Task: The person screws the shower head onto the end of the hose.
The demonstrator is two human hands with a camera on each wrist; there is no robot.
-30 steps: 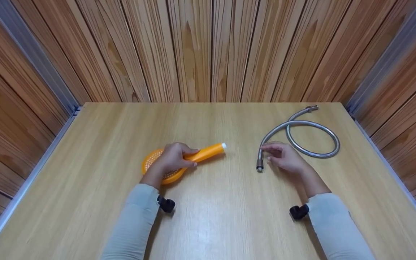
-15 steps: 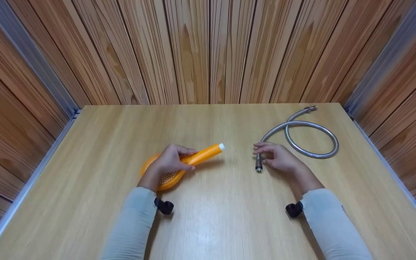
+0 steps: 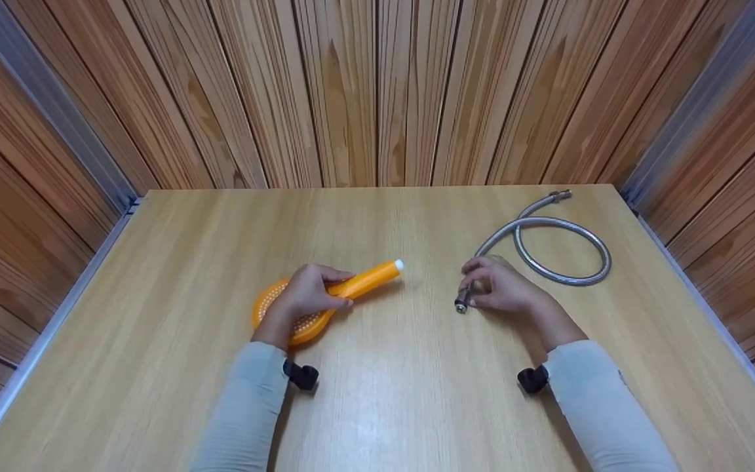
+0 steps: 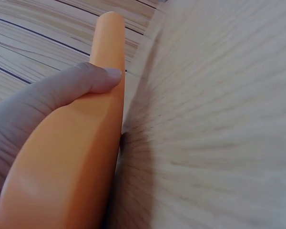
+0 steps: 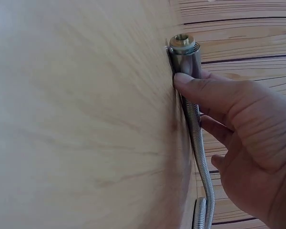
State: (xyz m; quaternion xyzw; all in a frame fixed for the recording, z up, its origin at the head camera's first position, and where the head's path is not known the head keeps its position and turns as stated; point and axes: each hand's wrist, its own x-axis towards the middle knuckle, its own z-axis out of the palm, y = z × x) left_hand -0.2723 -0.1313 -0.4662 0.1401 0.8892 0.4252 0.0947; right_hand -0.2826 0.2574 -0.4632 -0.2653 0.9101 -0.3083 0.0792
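An orange shower head point(image 3: 367, 279) with a perforated round face and a white-tipped handle lies at the centre left. My left hand point(image 3: 309, 290) grips it where the handle meets the face; in the left wrist view the thumb lies along the orange shower head point(image 4: 107, 47). On the right, my right hand point(image 3: 502, 285) pinches a metal shower hose point(image 3: 564, 278) just behind its end fitting point(image 3: 461, 305). The right wrist view shows the thumb on the chrome fitting point(image 5: 187, 61), whose open end has a brass-coloured inner ring. The rest of the hose loops behind the hand.
The pale wooden table point(image 3: 377, 393) is bordered by wood-plank walls point(image 3: 351, 92) at the back and sides. The hose's other end fitting point(image 3: 561, 195) lies near the table's back right corner. Each wrist carries a small black camera.
My right hand has moved from beside the hose to holding its end, and the fitting has tilted and shifted slightly left. The left hand keeps its grip on the shower head, nearly still.
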